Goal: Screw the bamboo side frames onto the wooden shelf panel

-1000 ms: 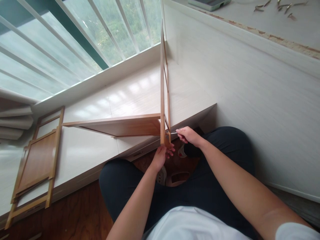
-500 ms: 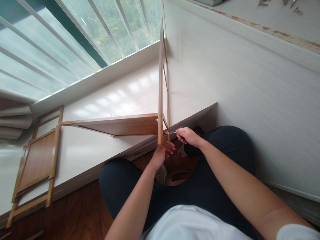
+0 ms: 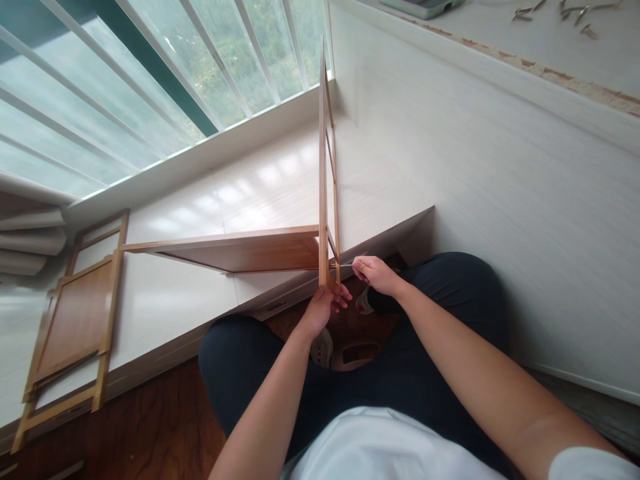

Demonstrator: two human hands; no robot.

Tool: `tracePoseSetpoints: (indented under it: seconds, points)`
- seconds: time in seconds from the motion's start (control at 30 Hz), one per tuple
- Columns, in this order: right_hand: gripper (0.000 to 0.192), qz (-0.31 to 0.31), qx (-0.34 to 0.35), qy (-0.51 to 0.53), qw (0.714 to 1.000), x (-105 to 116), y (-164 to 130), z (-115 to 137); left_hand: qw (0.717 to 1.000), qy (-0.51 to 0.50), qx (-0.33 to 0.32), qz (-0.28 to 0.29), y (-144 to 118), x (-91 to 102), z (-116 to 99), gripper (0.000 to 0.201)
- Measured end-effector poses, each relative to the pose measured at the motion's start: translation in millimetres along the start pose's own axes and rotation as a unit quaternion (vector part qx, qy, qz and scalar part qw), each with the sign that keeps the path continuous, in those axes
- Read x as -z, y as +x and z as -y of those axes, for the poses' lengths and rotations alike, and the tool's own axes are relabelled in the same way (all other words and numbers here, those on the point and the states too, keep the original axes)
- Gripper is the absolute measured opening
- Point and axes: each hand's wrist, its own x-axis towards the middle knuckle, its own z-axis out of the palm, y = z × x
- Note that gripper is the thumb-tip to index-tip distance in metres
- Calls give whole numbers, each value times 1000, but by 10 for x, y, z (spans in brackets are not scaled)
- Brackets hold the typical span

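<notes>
An upright wooden frame with thin rails stands on the pale ledge, its near end at my hands. A wooden panel meets it from the left close to that end. My left hand is closed round the frame's lower near corner, its fingertips showing on the right side. In my right hand is pinched a thin metal hex key, whose shaft points left into the frame by the panel joint. The shaft's tip and whatever it meets are hidden or too small to tell.
Another wooden panel piece lies on the ledge at the left. Several metal bolts and a grey tray rest on the higher surface at top right. A white wall panel rises to the right; a barred window lies beyond.
The frame's near end has shifted very slightly right. Both hands keep their hold, with the tool's shaft still at the frame. The camera view has shifted a little.
</notes>
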Motion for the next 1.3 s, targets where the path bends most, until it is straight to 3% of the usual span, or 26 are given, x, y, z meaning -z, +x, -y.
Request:
tracePoseSetpoints:
  seconds: [0.13,0.5,1.0,1.3]
  points:
    - [52,-14,10,-13,1000,2,1,-2,1000,1,7,-5,6,2,0,31]
    - [55,-28,-45,55,997,-59,10,71,1000,3,10,0,14,-1,18,31]
    - [55,3,-106,108,989,-35,0,130,1000,-1,6,-14,-36,-44,-2,30]
    - [55,-64,-78,120,988,-41,-21,172,1000,0,-1,-22,-40,-28,9,32]
